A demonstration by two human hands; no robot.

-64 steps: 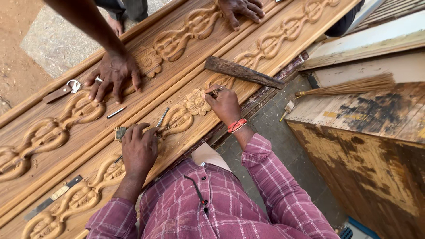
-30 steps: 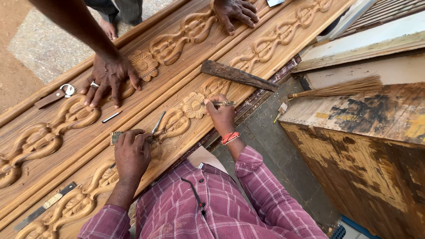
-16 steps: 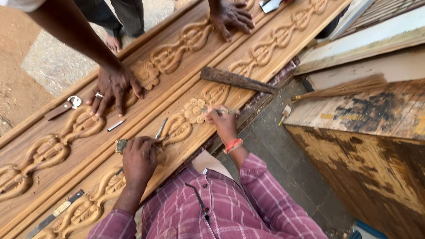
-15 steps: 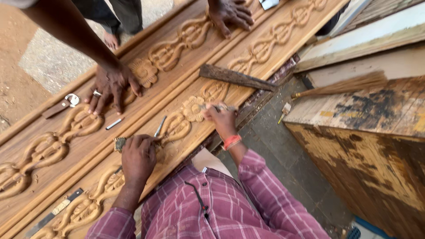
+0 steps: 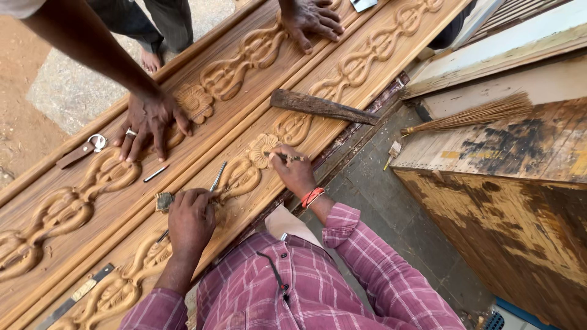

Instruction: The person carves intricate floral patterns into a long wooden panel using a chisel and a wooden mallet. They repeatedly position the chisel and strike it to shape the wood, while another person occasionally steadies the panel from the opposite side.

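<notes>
You see four hands (image 5: 189, 220), two carved planks (image 5: 367, 55), one mallet (image 5: 324, 108), one broom (image 5: 471, 114), perhaps two chisels (image 5: 217, 178).

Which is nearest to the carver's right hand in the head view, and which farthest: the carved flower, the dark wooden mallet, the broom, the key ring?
From the right hand:
1. Carved flower, just left of the fingers.
2. Dark wooden mallet, above on the plank.
3. Key ring, far left.
4. Broom, far right, slightly farther.
</notes>
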